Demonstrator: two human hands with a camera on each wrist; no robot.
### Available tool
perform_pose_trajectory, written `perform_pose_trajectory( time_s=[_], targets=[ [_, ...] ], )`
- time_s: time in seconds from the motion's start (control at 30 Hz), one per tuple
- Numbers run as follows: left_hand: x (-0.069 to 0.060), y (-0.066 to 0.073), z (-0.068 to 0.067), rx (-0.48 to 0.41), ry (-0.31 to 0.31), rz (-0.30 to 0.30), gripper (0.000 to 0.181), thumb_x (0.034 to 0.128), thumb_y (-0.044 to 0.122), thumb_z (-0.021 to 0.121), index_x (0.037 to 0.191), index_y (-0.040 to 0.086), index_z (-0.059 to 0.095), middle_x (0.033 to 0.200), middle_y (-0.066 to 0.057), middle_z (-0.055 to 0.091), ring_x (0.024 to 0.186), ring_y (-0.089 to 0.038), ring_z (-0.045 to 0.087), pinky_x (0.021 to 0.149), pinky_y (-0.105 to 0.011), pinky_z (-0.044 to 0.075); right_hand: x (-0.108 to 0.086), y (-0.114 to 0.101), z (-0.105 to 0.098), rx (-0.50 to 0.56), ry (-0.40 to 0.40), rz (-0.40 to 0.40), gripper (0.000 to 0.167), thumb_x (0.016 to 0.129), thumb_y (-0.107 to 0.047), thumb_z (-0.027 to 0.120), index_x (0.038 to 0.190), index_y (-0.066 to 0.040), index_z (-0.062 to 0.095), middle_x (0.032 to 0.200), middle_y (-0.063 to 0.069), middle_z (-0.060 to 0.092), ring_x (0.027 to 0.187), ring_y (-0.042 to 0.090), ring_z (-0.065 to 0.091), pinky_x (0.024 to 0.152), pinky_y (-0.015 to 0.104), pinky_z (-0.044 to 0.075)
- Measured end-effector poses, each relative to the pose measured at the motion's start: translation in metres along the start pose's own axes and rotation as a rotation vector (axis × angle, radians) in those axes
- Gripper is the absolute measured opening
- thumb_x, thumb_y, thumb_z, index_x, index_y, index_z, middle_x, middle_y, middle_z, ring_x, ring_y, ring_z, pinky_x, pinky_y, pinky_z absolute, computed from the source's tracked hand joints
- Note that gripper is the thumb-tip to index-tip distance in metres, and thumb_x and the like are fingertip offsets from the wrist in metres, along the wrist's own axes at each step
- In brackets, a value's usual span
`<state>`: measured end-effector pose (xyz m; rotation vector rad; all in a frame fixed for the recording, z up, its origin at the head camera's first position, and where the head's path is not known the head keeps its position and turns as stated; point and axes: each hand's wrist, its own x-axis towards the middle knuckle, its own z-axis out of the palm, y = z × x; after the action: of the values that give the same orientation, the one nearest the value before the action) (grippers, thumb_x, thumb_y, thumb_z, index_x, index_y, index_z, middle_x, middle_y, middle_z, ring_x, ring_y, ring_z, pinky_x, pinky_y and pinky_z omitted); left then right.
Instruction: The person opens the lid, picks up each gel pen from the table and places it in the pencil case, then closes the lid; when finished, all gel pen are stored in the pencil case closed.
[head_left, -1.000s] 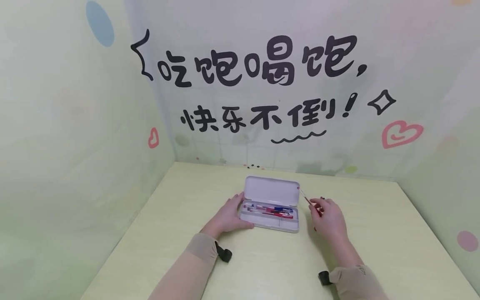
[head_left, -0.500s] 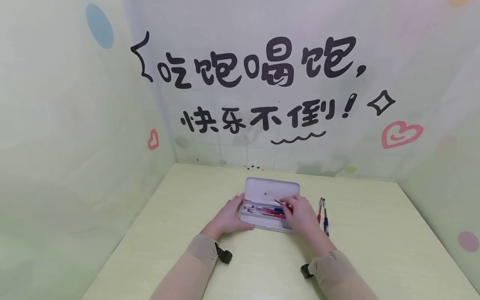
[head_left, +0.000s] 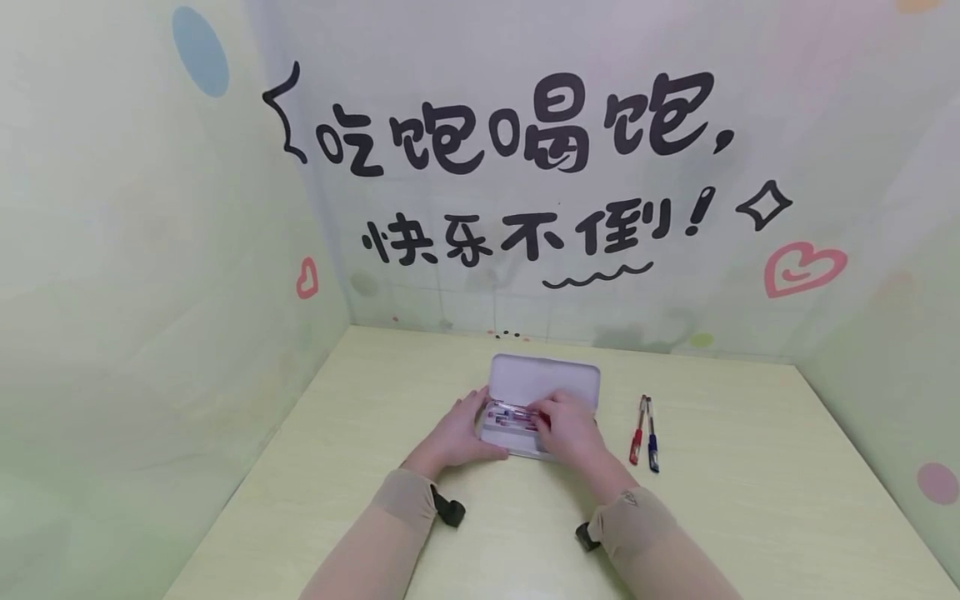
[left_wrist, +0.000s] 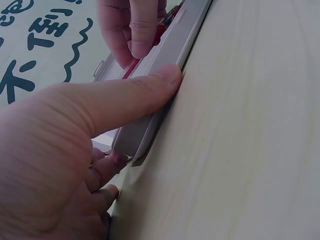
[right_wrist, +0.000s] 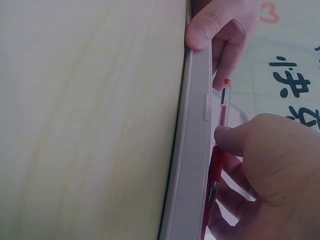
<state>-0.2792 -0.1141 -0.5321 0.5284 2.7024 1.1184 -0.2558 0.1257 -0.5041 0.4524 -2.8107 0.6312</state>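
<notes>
An open pencil case (head_left: 517, 443) lies on the table, its lid (head_left: 540, 377) raised at the back and pens (head_left: 512, 419) in its tray. My left hand (head_left: 453, 433) grips the case's left end, thumb along the front wall, as the left wrist view shows. Over the case, my right hand (head_left: 572, 433) pinches a red pen (right_wrist: 216, 162) between thumb and fingers; in the right wrist view the pen lies along the case's side wall (right_wrist: 192, 130). The right part of the tray is hidden behind the right hand.
A red pen (head_left: 637, 433) and a blue pen (head_left: 652, 437) lie side by side on the table (head_left: 750, 500), right of the case. Printed cloth walls (head_left: 465, 167) stand behind the table and at both sides.
My right hand has moved left, from beside the case to over its tray, bringing the red pen with it. The two pens at the right have come into full view. The left hand has stayed put.
</notes>
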Motion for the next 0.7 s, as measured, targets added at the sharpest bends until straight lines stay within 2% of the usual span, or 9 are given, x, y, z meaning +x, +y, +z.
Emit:
perform_pose_trajectory(
  time_s=[0.13,0.4,0.7],
  targets=[
    [0.0003,0.0002,-0.0003,-0.008,-0.001,0.002,0.127,0.0769,0.049,0.099,0.176,0.017,0.026,0.181,-0.012,0.035,0.17,-0.049,0.021,0.14,-0.067,0.019,0.0027,-0.003,0.0033,-0.029,-0.041,0.014,0.017,0.099,-0.014,0.08,0.115,-0.013,0.085,0.103,0.006,0.072,0.096,0.024,0.067,0.093,0.046,0.062],
    [-0.0002,0.0027,-0.0015,-0.005,0.001,-0.002,0.128,0.0768,0.05,0.099,0.176,0.018,0.026,0.18,-0.011,0.036,0.17,-0.049,0.021,0.14,-0.067,0.019,0.004,-0.0035,0.0058,-0.04,-0.06,0.021,0.017,0.1,-0.014,0.079,0.116,-0.014,0.086,0.101,0.005,0.072,0.095,0.024,0.066,0.091,0.046,0.061],
    [0.001,-0.0007,0.0015,-0.005,0.002,-0.002,0.126,0.0775,0.051,0.098,0.176,0.019,0.026,0.18,-0.009,0.038,0.171,-0.048,0.02,0.14,-0.068,0.018,0.0018,-0.0023,0.0049,-0.002,-0.033,0.028,0.017,0.1,-0.017,0.08,0.116,-0.014,0.084,0.106,0.006,0.074,0.101,0.028,0.068,0.098,0.05,0.06]
  ],
)
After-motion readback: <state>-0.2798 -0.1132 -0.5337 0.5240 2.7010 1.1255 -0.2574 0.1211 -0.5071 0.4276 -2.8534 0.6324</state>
